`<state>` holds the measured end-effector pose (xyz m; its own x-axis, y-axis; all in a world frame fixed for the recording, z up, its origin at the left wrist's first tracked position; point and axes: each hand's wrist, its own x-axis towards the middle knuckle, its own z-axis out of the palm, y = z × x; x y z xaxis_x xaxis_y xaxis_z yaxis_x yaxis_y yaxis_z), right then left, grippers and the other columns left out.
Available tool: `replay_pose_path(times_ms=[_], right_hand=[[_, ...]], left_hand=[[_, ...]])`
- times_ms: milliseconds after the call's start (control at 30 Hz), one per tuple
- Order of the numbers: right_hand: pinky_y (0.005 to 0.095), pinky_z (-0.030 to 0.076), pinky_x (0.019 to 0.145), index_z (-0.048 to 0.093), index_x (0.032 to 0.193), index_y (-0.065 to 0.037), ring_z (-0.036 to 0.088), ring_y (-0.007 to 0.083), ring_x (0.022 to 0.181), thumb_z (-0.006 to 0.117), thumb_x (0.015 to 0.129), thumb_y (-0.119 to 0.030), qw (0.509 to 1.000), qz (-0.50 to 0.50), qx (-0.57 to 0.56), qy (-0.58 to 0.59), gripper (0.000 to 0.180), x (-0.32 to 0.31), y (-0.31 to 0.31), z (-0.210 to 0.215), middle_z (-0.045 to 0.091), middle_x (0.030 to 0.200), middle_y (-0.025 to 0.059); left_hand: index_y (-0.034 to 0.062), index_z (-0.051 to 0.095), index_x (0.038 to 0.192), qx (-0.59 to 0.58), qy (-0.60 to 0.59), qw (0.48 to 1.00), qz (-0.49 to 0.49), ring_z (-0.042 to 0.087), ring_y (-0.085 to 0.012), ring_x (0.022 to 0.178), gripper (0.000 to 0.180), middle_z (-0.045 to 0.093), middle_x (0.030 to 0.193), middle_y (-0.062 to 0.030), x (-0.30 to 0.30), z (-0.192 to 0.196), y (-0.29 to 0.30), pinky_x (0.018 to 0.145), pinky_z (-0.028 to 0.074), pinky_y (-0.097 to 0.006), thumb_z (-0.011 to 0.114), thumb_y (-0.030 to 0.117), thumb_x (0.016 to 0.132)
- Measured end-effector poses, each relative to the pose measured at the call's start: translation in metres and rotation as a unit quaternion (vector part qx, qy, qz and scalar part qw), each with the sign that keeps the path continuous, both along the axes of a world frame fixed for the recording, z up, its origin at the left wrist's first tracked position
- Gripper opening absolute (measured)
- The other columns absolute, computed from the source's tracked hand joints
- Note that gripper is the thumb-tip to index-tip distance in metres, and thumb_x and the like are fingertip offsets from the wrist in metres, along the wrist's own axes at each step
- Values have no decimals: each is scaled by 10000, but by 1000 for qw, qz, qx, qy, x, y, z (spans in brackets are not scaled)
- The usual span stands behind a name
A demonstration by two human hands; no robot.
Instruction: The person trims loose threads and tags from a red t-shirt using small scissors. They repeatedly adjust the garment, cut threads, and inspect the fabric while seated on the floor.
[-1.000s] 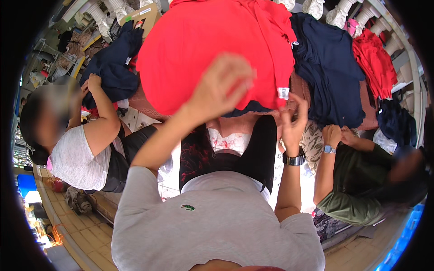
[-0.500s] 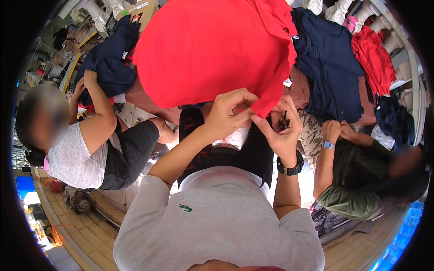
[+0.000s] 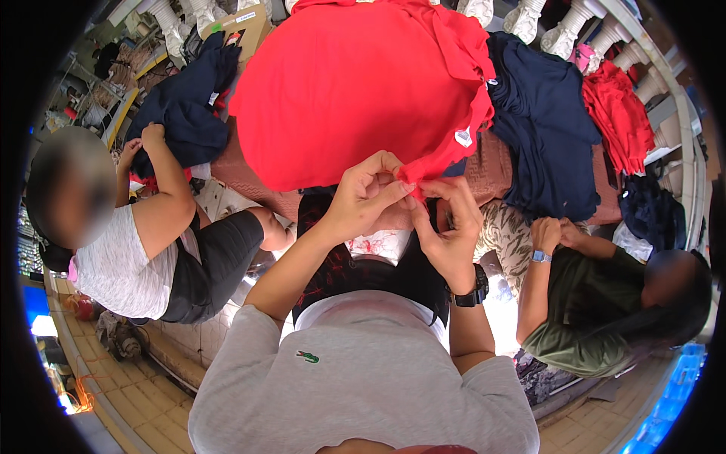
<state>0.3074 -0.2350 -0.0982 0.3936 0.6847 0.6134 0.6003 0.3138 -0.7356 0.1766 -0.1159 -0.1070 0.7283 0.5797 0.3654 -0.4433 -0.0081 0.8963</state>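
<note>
We are seeing 1 red shirt (image 3: 355,83) lying spread on the brown patterned surface (image 3: 249,178), with its lower corner hanging over the near edge of that surface. Both of the person's hands are meeting at that corner. The left hand (image 3: 368,198) is reaching in from the left, its fingers closed together and pinching the red fabric at the corner. The right hand (image 3: 448,227) is sitting just beside it on the right, its fingers likewise closed on the same bit of fabric, so the 2 hands are touching or nearly touching each other. The bulk of the shirt is extending away from the hands toward the far edge. A black wristwatch (image 3: 470,291) is sitting on the right wrist.

We are counting 1 stack of navy garments (image 3: 548,129) lying on the right part of the surface, just beside the red shirt, and 1 pile of red garments (image 3: 618,113) further right. Another navy garment (image 3: 185,113) is lying at the left edge, under the hands of 1 person in a white top (image 3: 117,265). A 2nd person in a green top (image 3: 586,318) is sitting at the right.
</note>
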Motion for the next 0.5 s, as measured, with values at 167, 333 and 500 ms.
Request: replay_pose_path(times_ms=[167, 333, 500], right_hand=[[253, 411, 541, 680, 1000, -6, 556, 122, 623, 724, 801, 25, 1000, 18, -21, 7, 206, -2, 2, 2, 620, 872, 87], [236, 388, 531, 625, 1001, -1, 538, 85, 633, 654, 875, 25, 999, 38, -14, 32, 132, 0, 4, -3, 617, 927, 75], [210, 407, 639, 528, 1081, -11, 521, 52, 750, 562, 971, 2, 968, 133, -10, 215, 116, 4, 3, 12, 589, 959, 36]], left_hand=[[4, 573, 969, 6, 8, 1000, -7, 620, -103, 856, 93, 599, 937, -33, -4, -2, 7, 795, 522, -258, 651, 52, 963], [-4, 569, 952, 113, 26, 990, 80, 612, -117, 768, 107, 609, 907, -58, -11, 4, 18, 721, 505, -253, 665, -8, 904], [-12, 557, 946, 324, 121, 868, 355, 585, -126, 655, 164, 599, 873, -95, -30, 36, 48, 612, 470, -270, 640, -74, 819]])
